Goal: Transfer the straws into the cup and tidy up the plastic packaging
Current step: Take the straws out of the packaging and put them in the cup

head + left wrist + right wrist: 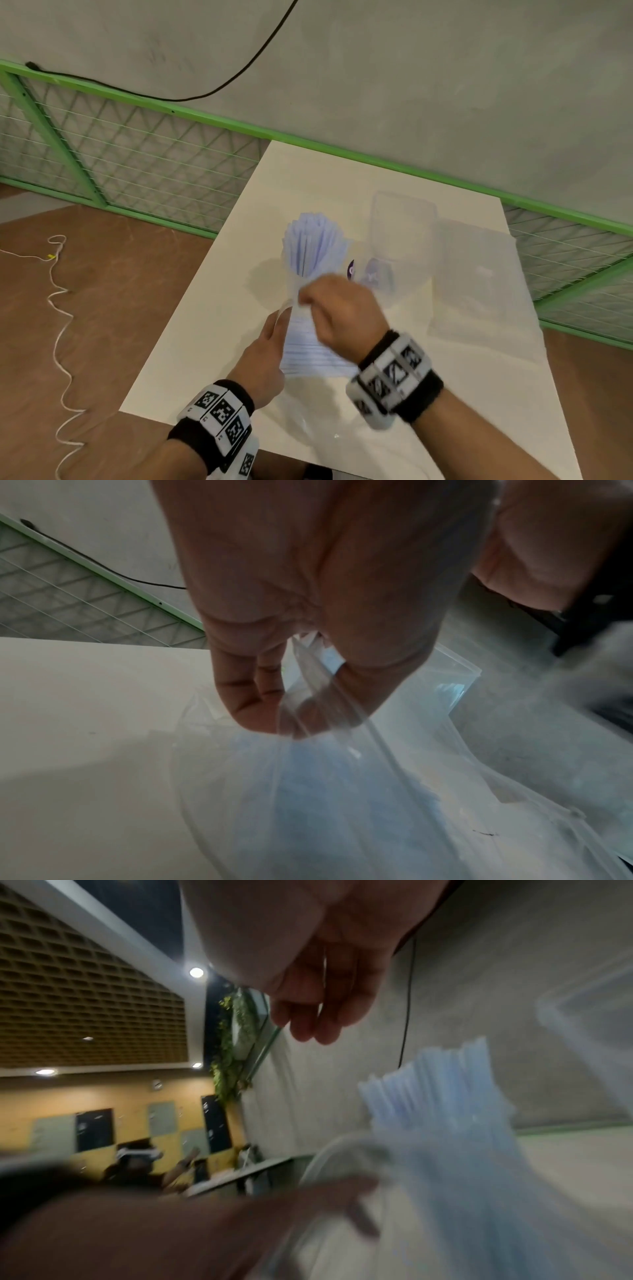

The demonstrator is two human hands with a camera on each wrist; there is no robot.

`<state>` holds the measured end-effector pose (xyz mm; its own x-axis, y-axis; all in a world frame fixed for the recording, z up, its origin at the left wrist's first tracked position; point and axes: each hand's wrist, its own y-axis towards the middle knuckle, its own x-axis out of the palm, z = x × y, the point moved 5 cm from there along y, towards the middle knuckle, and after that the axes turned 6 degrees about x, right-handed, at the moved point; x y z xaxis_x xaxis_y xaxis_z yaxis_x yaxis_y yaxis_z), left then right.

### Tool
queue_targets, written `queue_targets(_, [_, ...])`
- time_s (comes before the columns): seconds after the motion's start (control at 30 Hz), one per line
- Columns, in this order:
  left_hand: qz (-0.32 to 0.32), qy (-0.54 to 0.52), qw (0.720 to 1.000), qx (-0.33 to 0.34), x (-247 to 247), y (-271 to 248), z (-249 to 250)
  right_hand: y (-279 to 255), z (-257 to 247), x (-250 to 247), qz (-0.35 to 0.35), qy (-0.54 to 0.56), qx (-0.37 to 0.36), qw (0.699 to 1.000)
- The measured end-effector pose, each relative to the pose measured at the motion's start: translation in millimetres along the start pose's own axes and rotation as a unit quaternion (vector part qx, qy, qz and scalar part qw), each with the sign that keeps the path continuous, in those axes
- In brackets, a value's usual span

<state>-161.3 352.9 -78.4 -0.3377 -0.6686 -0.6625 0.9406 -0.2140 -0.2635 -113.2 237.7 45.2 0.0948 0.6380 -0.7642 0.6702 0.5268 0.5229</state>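
A bundle of pale blue straws fans upward over the white table. Its lower part sits in clear plastic packaging. My left hand pinches the packaging's edge. In the left wrist view its fingers curl on the film, with bluish straws below. My right hand hovers, blurred, over the bundle's base. In the right wrist view its fingers hang loosely bent with nothing in them, left of the straws. The left hand holds the packaging there.
A clear box-like container stands just behind and right of the straws. A flat clear plastic piece lies further right. A green mesh fence borders the table's far side. A white cord lies on the brown floor.
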Motion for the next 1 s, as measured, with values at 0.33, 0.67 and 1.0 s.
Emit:
queue_targets(0.33, [-0.024,-0.004,1.0,0.018,18,6,8,-135,48,109,-0.37,-0.221,0.208,0.878])
queue_targets(0.67, [-0.022,0.0,0.999,0.024,19,5,7,-133,51,111,-0.319,-0.266,0.218,0.883])
queue_targets(1.0, [-0.01,0.007,1.0,0.024,15,0,6,-130,52,115,-0.342,-0.263,0.219,0.875])
